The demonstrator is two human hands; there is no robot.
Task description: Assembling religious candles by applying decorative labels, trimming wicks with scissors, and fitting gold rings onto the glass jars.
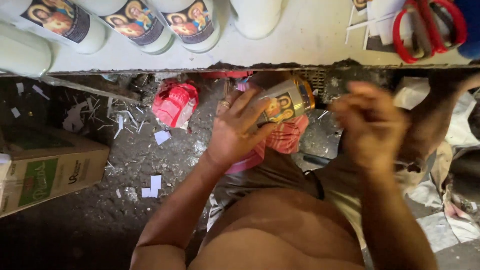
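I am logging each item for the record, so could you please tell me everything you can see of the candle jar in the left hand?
The candle jar is a tall cylinder that looks like glass, lying roughly sideways below the table edge. A picture label with haloed figures wraps its side, and one end shows an orange-amber rim. The left hand grips it, fingers partly covering the label. The blurred right hand is close by, apparently not touching it. Its contents cannot be made out.

Single head-worn camera, looking steeply down, close over hands, lap, table edge (pixel 200 67) and littered floor (pixel 125 165).
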